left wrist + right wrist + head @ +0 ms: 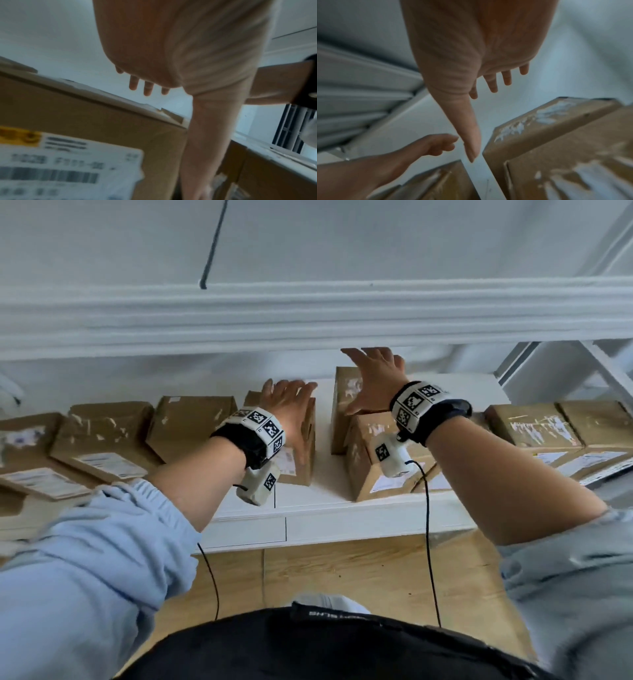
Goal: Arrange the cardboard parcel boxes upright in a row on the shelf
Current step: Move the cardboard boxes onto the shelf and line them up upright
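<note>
Several brown cardboard boxes sit on a white shelf. My left hand reaches over an upright labelled box, fingers relaxed and holding nothing; whether it touches the box I cannot tell. In the left wrist view the fingers point past the box and the thumb runs down its right side. My right hand is spread open above a taller box at the back, with a lower box in front of it. In the right wrist view the thumb points down into the gap beside that tall box.
More boxes lie along the shelf to the left and to the right. The upper shelf board hangs just above my right fingertips. A slanted metal brace stands at the far right. Wooden floor lies below.
</note>
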A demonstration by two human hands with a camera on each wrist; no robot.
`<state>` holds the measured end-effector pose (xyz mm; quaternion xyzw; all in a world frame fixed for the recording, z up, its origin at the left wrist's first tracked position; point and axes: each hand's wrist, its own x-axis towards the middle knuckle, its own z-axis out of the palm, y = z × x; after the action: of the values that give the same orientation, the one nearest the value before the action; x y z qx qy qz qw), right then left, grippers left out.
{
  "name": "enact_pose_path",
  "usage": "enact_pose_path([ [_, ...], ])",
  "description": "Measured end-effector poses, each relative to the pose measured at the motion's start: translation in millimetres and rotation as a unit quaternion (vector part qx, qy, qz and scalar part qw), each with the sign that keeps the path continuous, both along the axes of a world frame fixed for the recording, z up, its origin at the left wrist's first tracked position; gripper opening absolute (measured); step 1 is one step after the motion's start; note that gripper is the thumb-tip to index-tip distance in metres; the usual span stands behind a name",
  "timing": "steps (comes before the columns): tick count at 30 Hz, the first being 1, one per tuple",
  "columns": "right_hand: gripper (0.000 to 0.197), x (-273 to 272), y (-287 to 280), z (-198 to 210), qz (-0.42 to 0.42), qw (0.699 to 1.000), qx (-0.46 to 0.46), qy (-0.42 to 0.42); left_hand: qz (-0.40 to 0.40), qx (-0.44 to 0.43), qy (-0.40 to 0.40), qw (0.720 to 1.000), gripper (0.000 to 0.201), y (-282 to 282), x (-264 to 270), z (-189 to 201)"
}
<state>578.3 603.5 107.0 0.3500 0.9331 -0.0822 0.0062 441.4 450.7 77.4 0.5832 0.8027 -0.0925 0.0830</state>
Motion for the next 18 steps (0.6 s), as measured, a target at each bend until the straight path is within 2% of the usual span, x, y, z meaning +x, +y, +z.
enact_pose_path([
  [3, 0.115, -28.8, -1.0, -12.0, -0.038, 0.995, -0.013, -0.09, -0.029, -0.03, 0.014, 0.999, 0.137, -2.1, -26.1, -7.8],
  [6, 0.109, -44.7, -5.4, -22.2, -0.063, 0.987, -0.029, -0.144, -0.04, -0.021, 0.008, 0.999, 0.129, -3.5, -37.3, -12.2],
  [7, 0.102, -48.4, -6.3, -24.3, -0.073, 0.985, -0.026, -0.154, -0.044, -0.017, 0.01, 0.999, 0.127, -3.6, -39.0, -12.8],
  [10, 0.059, -57.0, -3.8, -27.5, -0.094, 0.98, -0.003, -0.173, -0.04, -0.013, 0.02, 0.999, 0.124, -4.2, -45.1, -14.9],
  [12, 0.039, -62.2, -4.7, -24.4, -0.099, 0.978, 0.0, -0.182, -0.027, -0.014, 0.028, 0.999, 0.122, -6.7, -52.5, -15.5],
  [15, 0.022, -75.8, -11.1, -18.7, -0.059, 0.981, -0.007, -0.185, -0.004, -0.012, 0.038, 0.999, 0.118, -13.9, -64.2, -15.1],
  [18, 0.015, -91.6, -22.9, -13.0, -0.014, 0.982, -0.052, -0.179, 0.01, -0.019, 0.042, 0.999, 0.118, -22.0, -75.0, -13.5],
])
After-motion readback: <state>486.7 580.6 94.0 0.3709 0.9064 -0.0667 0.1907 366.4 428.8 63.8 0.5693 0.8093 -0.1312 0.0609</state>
